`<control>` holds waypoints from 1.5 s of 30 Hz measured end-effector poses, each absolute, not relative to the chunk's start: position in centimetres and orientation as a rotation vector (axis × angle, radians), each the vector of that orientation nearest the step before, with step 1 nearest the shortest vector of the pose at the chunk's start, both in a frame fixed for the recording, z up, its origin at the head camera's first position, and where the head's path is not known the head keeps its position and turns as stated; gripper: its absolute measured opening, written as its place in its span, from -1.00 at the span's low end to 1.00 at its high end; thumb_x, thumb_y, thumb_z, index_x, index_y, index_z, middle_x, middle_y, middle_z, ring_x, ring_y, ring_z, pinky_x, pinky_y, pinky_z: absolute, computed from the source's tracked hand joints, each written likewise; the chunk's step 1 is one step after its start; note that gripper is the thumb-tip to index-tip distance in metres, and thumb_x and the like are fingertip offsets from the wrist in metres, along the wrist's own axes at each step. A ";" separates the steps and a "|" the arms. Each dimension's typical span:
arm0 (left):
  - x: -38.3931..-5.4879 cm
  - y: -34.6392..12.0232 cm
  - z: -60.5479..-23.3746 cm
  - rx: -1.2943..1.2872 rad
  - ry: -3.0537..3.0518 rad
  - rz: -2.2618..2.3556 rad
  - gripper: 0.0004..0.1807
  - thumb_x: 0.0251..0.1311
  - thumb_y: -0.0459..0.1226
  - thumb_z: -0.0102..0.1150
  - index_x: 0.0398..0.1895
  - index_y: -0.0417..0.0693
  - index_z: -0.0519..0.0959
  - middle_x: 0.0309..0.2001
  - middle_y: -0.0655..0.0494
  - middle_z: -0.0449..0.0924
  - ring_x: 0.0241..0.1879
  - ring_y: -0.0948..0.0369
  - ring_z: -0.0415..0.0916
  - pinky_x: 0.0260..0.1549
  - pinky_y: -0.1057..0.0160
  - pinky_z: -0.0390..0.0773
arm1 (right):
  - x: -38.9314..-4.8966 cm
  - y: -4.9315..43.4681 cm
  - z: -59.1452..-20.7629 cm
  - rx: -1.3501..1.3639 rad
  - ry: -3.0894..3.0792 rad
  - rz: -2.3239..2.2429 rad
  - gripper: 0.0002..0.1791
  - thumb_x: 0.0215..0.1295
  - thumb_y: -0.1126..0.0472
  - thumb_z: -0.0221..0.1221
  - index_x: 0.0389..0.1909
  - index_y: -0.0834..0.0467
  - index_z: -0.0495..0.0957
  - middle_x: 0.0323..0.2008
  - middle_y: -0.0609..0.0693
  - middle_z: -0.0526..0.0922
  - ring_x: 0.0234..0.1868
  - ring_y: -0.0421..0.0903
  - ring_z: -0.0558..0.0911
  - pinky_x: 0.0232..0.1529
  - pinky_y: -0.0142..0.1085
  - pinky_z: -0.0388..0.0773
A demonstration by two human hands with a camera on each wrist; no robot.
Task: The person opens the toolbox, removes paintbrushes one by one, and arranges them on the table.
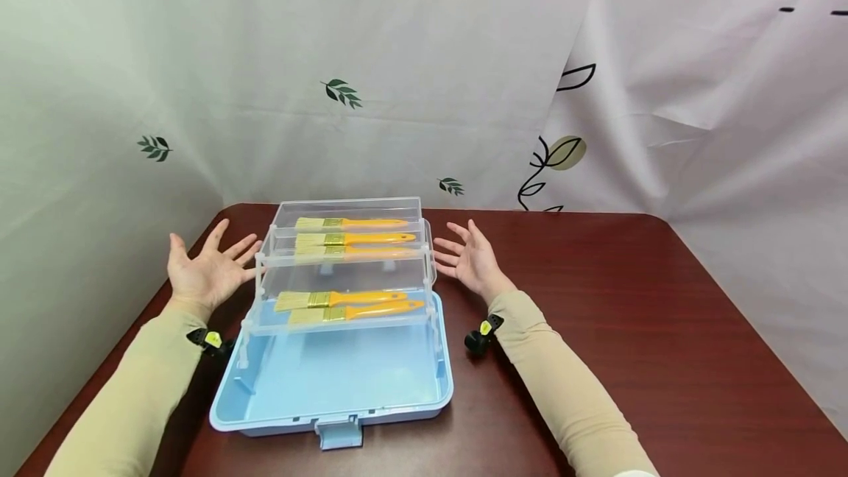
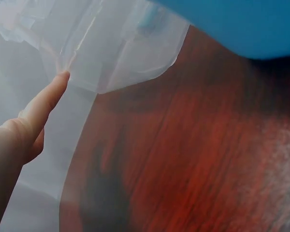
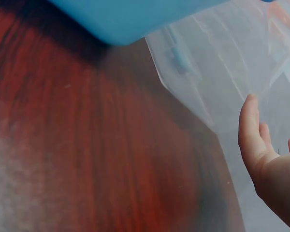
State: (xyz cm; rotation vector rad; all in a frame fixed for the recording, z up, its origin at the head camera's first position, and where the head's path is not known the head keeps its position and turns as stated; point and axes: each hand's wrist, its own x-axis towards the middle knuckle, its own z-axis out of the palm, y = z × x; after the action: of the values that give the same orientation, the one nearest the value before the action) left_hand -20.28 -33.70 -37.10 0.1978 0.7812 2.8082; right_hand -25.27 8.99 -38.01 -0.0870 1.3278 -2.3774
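Observation:
A light blue plastic box (image 1: 344, 377) stands unfolded, its clear tiered trays (image 1: 404, 277) raised over the back. Paintbrushes with yellow handles lie in the tiers: one brush (image 1: 376, 224) at the top, two in the middle tier (image 1: 380, 238), two in the lower tier (image 1: 371, 297). My left hand (image 1: 207, 274) is beside the trays on the left, palm up, fingers spread, one fingertip right at the tray edge. On the other side my right hand (image 1: 475, 262) spreads its fingers toward the trays. Both wrist views show a fingertip close to the clear lid (image 2: 135, 63).
A blue latch (image 1: 339, 433) hangs from the box's front edge. The dark red wooden table (image 1: 629, 330) extends to the right. Behind it hangs a pale curtain (image 1: 424, 94) with leaf prints. Each wrist carries a strapped black camera (image 1: 478, 341).

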 end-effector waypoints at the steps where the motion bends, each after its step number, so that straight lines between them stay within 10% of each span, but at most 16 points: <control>1: -20.2 -33.7 -37.2 0.190 0.788 2.810 -0.27 0.08 0.46 -0.42 0.22 0.41 0.30 0.44 0.32 -0.70 0.45 0.22 -0.68 0.30 -0.13 -0.61 | -25.2 9.0 -38.1 -0.082 1.318 -2.383 -0.31 0.41 -0.25 -0.41 0.44 0.00 -0.09 0.42 0.28 -0.03 0.39 0.27 0.11 0.40 0.10 0.01; 19: -19.6 -34.3 -37.9 0.178 0.673 2.840 -0.27 0.09 0.44 -0.38 0.25 0.40 0.28 0.43 0.39 -0.67 0.44 0.27 -0.70 0.33 -0.03 -0.70 | -25.3 9.2 -39.1 -0.016 1.212 -2.406 -0.30 0.43 -0.20 -0.41 0.46 0.06 -0.22 0.43 0.27 -0.09 0.43 0.19 0.04 0.43 0.05 -0.03; 29: -19.1 -34.7 -36.6 0.230 0.585 2.882 -0.32 0.19 0.32 -0.26 0.29 0.26 0.29 0.42 0.20 -0.03 0.46 0.29 -0.60 0.37 -0.04 -0.61 | -25.2 9.5 -38.9 0.059 1.202 -2.461 -0.39 0.44 -0.15 -0.32 0.38 0.08 -0.01 0.43 0.25 -0.04 0.43 0.13 0.06 0.44 -0.04 0.01; 37: -18.7 -34.2 -34.7 0.332 0.614 2.842 -0.33 0.20 0.23 -0.13 0.34 0.23 0.24 0.40 0.13 0.06 0.46 0.28 -0.60 0.40 -0.15 -0.37 | -24.6 9.8 -37.9 0.025 1.202 -2.467 -0.49 0.44 -0.15 -0.33 0.26 0.03 0.13 0.44 0.23 -0.08 0.45 0.10 0.01 0.29 -0.15 0.24; 45: -17.9 -33.1 -33.3 0.416 0.553 2.772 -0.32 0.22 0.19 -0.13 0.39 0.22 0.16 0.39 0.05 0.11 0.48 0.25 -0.52 0.38 -0.22 -0.18 | -24.0 10.0 -36.6 0.004 1.239 -2.447 -0.57 0.43 -0.15 -0.32 0.13 -0.02 0.25 0.12 0.08 0.30 0.25 -0.01 0.25 -0.02 -0.30 0.47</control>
State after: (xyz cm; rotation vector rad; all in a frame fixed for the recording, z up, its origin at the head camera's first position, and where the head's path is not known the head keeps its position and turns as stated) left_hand -17.94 -33.12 -33.30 0.4158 0.5526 2.7722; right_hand -24.02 10.03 -36.58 0.0042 1.2390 -2.4466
